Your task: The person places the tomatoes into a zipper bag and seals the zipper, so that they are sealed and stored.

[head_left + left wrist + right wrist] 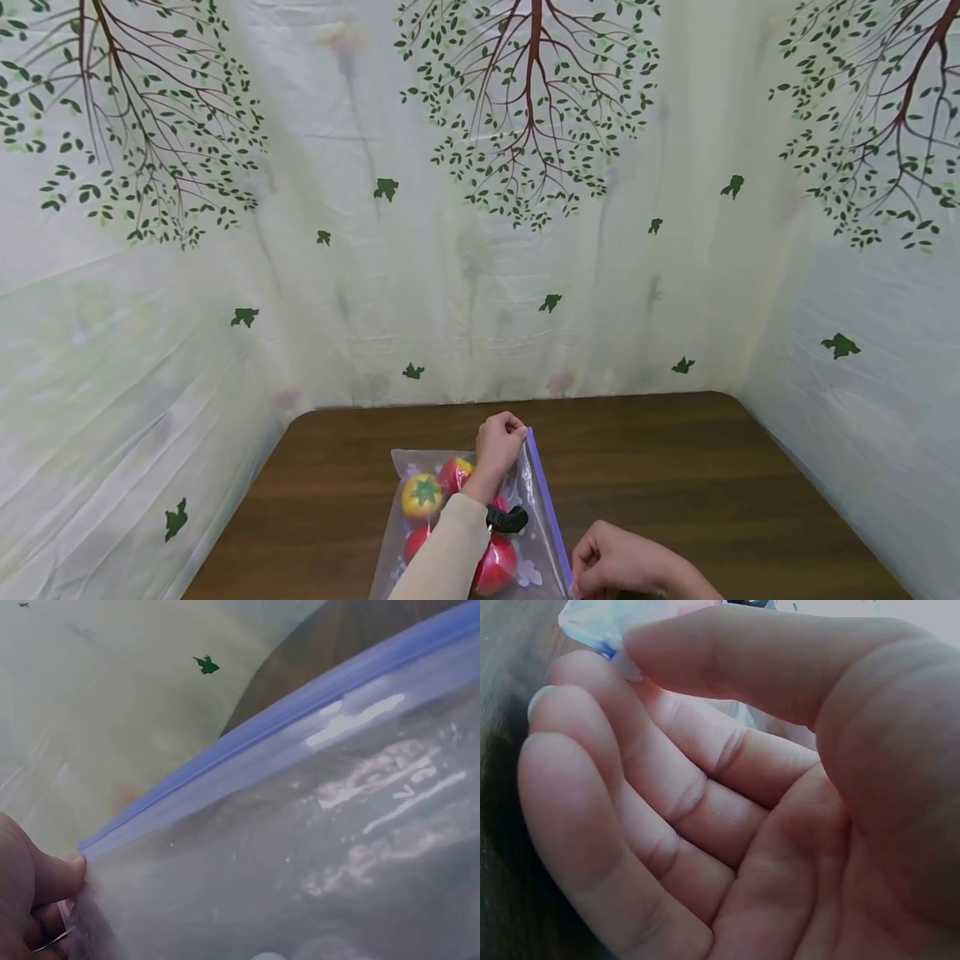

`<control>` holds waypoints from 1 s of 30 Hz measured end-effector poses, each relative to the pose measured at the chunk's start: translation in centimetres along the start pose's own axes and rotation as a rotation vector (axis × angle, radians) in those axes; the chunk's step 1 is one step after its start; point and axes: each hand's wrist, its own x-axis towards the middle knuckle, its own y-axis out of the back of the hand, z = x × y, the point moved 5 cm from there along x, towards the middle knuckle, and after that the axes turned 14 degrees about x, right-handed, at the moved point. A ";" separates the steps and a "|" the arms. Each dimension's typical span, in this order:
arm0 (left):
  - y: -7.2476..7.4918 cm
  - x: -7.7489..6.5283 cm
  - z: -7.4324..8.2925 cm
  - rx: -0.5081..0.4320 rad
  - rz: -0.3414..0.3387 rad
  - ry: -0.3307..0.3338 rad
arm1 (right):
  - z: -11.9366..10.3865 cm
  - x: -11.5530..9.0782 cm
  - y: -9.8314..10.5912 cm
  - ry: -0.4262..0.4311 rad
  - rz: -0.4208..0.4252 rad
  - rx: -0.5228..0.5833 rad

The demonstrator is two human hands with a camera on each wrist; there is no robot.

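Observation:
A clear zip bag [531, 542] with a blue-purple zip strip [547, 504] lies on the table. Inside are several round fruit-like pieces: a yellow one with a green star-shaped top [422, 495], a red-and-yellow one [455, 473] and red ones [495, 567]. My left hand [498, 446] reaches across the bag and pinches the far end of the strip; the left wrist view shows the thumb [64, 877] on that corner. At the near end, my right hand [618, 558] pinches the other corner between thumb and forefinger, its remaining fingers [577, 817] curled loosely. The left forearm hides part of the contents.
The brown wooden table [675, 467] has rounded far corners. A pale curtain [465, 317] printed with trees and leaves hangs behind it and on both sides. A black band [508, 520] sits on the left wrist.

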 end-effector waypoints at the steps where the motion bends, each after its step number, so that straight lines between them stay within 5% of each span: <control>1: -0.1 0.1 0.0 0.000 -0.003 0.001 | -0.1 0.0 0.0 0.004 -0.001 -0.004; 10: -0.4 0.2 0.4 0.009 0.000 -0.040 | 0.1 0.0 0.1 0.020 0.000 -0.076; 18: 0.3 0.6 1.7 0.105 -0.002 -0.111 | -0.4 -0.7 0.6 -0.020 -0.017 -0.030; 30: 5.4 -0.8 6.3 0.163 0.059 -0.331 | -3.0 -1.5 2.0 0.025 0.125 -0.257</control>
